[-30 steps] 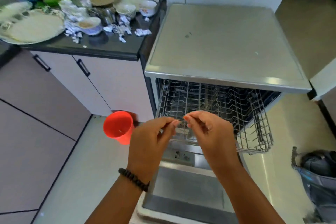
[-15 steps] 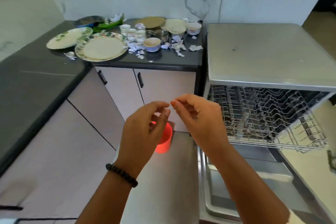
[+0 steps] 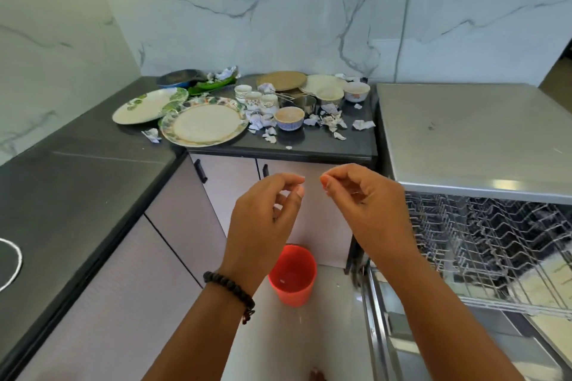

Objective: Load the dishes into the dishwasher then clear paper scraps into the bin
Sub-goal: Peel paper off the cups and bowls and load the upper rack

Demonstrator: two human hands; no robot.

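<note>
Dishwasher rack (image 3: 495, 244) extends rightward, pulled out; both hands (image 3: 266, 213) loosely curled, empty.

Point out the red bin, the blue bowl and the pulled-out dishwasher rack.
red bin (image 3: 292, 280): head view, on its inner wall.
blue bowl (image 3: 289, 125): head view, on its outer side.
dishwasher rack (image 3: 483, 244): head view, on its wire tines.

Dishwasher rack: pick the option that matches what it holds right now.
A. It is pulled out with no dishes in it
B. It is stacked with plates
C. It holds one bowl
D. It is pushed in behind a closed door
A: the wire rack is drawn out over the lowered dishwasher door with bare tines, while the plates and bowls sit on the dark counter.
</note>
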